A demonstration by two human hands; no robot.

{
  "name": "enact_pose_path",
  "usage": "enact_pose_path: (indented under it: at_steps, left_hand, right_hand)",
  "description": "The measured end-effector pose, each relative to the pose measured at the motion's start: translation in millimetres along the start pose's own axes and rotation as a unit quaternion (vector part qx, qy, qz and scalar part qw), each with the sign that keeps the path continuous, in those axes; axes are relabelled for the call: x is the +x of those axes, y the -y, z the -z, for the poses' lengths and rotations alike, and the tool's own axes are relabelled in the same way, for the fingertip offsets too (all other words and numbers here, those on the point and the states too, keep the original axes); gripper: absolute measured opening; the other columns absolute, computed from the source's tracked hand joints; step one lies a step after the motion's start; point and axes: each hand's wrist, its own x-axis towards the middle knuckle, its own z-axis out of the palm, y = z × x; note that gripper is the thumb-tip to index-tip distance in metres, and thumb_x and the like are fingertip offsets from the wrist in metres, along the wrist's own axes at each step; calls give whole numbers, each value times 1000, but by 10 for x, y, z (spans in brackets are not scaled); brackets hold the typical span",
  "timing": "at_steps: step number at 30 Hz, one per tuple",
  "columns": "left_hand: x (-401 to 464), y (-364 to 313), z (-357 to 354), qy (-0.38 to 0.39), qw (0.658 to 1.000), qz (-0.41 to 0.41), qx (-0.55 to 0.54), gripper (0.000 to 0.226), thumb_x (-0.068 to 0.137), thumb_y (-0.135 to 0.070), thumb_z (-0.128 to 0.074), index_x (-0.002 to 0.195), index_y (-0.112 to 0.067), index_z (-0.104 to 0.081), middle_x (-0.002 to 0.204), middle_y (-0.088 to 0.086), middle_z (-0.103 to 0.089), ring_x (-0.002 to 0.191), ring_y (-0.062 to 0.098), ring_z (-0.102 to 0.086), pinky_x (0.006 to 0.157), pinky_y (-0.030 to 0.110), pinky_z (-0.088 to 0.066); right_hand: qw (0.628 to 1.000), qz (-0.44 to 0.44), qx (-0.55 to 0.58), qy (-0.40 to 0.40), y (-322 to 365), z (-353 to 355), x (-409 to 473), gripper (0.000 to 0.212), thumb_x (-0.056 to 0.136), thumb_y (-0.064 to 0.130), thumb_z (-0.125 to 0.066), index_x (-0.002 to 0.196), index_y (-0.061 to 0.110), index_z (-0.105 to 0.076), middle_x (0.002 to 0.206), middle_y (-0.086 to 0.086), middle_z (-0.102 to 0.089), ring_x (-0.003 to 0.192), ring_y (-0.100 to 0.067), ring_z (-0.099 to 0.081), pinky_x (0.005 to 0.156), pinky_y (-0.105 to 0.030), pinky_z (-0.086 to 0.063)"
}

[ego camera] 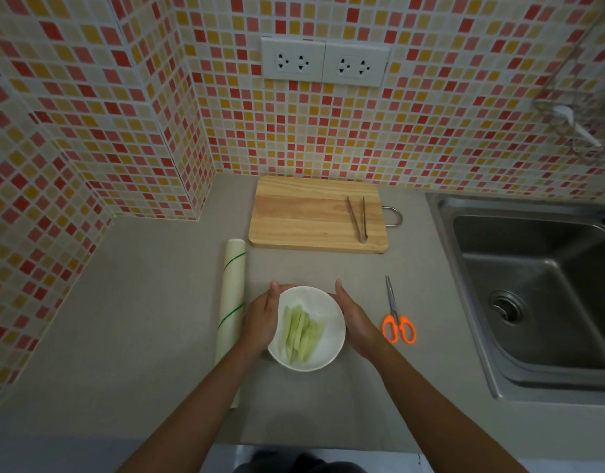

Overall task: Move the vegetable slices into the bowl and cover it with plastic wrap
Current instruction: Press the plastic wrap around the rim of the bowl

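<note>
A white bowl [331, 349] stands on the grey counter close to the front edge, with several pale green vegetable slices [302, 331] lying in it. My left hand [261, 319] presses flat against the bowl's left side and my right hand [355, 322] against its right side, fingers pointing away from me. A faint clear sheet seems to lie over the bowl and the counter around it. The plastic wrap roll [231, 308] lies lengthwise just left of my left hand.
A wooden cutting board [304, 216] with metal tongs [359, 216] on it sits behind the bowl, against the tiled wall. Orange-handled scissors [398, 322] lie right of my right hand. A steel sink [540, 285] fills the right side.
</note>
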Motion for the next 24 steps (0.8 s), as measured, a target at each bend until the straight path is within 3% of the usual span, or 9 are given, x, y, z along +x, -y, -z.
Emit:
enact_pose_path:
  at_steps: [4,6,9,11,14,16,18,21,24]
  left_hand:
    - [95,-97,57,44,999,-15,25,55,102,-45,-24,112,-21,-72,114,-1,-72,112,15,-63,106,37,-44]
    - [126,-127,68,58,996,-31,52,55,101,-46,-23,118,-21,-69,121,-3,-69,116,11,-59,106,30,-42]
    - [154,-156,44,62,990,-73,103,50,102,-41,-25,121,-20,-66,125,0,-67,118,13,-58,105,29,-41]
    - [178,-173,16,48,987,-85,127,47,102,-39,-29,121,-18,-66,123,3,-67,118,17,-59,107,34,-42]
    - [164,-234,14,-19,996,-65,66,45,101,-38,-32,120,-14,-65,112,8,-70,110,23,-63,103,42,-46]
    - [76,-272,-4,-109,993,-38,-20,48,101,-41,-30,122,-13,-63,115,9,-69,113,21,-63,102,35,-45]
    - [-77,-252,-83,-190,979,-8,-76,52,101,-45,-27,129,-15,-59,127,5,-65,121,16,-57,102,27,-39]
    - [-309,-183,-251,-186,978,30,-91,49,103,-38,-24,135,-17,-54,133,-4,-58,123,9,-51,102,17,-34]
    - [-333,-156,-299,-171,985,15,-33,48,104,-35,-22,128,-21,-61,120,-7,-62,110,7,-54,91,15,-35]
  right_hand:
    - [1000,15,-14,-11,-2,-62,-52,59,95,61,-24,98,30,-74,103,2,-75,98,-10,-70,72,-16,-54]
    - [999,28,-27,-25,-20,-50,-57,61,95,60,-25,97,24,-74,101,-2,-75,96,-12,-70,67,-12,-52]
    - [997,37,-44,-50,-70,12,-51,67,96,57,-26,102,6,-69,102,-10,-73,97,-12,-69,67,-12,-52]
    - [996,31,-46,-66,-74,28,-55,59,96,58,-27,94,20,-73,93,4,-76,87,-1,-70,68,-13,-51]
    - [993,48,-39,-101,-30,65,-48,53,98,54,-27,109,24,-69,112,1,-70,95,-6,-66,78,-18,-47]
    - [991,63,-31,-118,41,101,-34,57,100,50,-25,127,13,-59,122,-7,-64,103,-12,-62,82,-19,-46]
    - [990,83,-26,-109,137,118,-6,58,101,47,-22,129,10,-56,125,-10,-62,112,-20,-59,91,-26,-46]
    - [996,66,-35,-52,227,63,40,60,99,51,-24,123,12,-63,126,-11,-65,116,-21,-60,102,-35,-44]
    - [999,43,-30,-8,206,-27,60,57,96,56,-30,109,18,-72,114,-12,-71,107,-24,-66,94,-36,-50]
